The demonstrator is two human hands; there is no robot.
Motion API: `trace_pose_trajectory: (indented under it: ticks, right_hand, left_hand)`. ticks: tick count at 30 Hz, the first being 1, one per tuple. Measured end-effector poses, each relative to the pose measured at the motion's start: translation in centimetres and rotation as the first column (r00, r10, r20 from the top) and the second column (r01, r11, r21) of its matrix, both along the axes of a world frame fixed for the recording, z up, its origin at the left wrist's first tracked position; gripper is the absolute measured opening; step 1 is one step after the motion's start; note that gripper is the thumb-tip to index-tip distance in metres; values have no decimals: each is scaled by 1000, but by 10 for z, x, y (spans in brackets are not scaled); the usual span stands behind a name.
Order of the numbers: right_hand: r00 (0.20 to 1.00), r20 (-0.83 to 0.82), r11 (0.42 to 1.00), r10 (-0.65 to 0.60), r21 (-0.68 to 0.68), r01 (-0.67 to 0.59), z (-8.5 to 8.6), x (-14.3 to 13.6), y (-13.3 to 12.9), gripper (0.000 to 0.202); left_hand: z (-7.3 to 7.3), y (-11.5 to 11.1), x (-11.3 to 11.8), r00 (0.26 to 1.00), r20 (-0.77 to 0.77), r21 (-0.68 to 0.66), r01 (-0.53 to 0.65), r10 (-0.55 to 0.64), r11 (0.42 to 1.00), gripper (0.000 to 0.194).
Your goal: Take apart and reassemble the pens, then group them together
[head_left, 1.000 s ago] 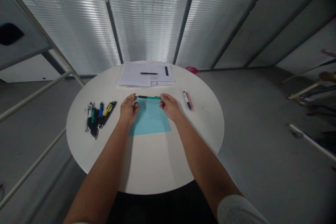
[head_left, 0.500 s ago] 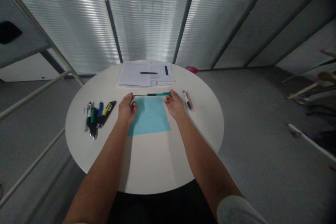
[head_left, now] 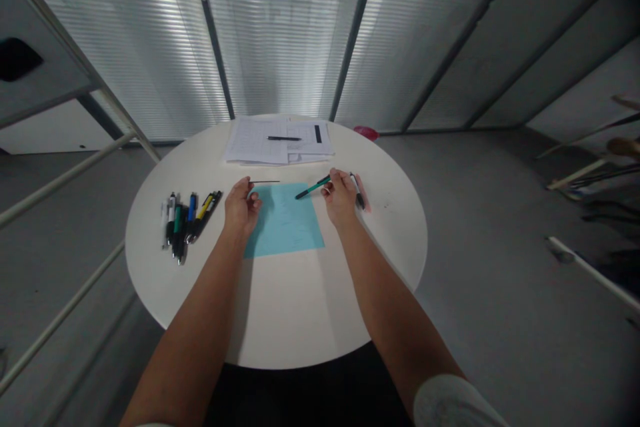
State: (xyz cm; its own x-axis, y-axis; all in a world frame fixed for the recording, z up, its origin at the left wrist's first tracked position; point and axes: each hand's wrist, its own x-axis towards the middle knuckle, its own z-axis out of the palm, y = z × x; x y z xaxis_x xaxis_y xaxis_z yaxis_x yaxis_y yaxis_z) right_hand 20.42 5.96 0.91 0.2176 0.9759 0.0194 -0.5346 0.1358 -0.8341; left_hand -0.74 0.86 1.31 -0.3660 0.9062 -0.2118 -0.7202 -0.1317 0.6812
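Over the left edge of a light blue sheet [head_left: 287, 223], my left hand [head_left: 242, 205] pinches the end of a thin dark rod [head_left: 266, 181], possibly a pen refill, which points right. My right hand [head_left: 340, 197] holds a green and black pen barrel [head_left: 313, 189] above the sheet's upper right corner, its black end angled down to the left. The rod and the barrel are apart. Just right of my right hand, a white and black pen [head_left: 357, 191] lies on a pink strip [head_left: 365, 192].
On the round white table [head_left: 280, 307], several pens [head_left: 178, 227] lie in a group at the left. Stacked papers [head_left: 257, 140] with a black pen [head_left: 284, 139] on top are at the back. A pale metal frame [head_left: 65, 180] stands left of the table.
The green barrel has come away from the thin rod. My right hand has moved slightly right, and the barrel now tilts down to the left. My left hand has barely moved.
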Motion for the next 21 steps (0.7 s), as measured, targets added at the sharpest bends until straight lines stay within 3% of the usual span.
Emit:
trace_pose_trajectory:
  ticks: [8,21]
  right_hand:
    - [998,54,996,12,83,-17,10,-2,-8,25]
    - [991,38,990,126,65,-128,11,-1,-10,34]
  left_hand:
    - [3,-2,5,997,-72,5,16,-15,1000,28]
    - [2,-2,4,997,-70,17,19,-17,1000,28]
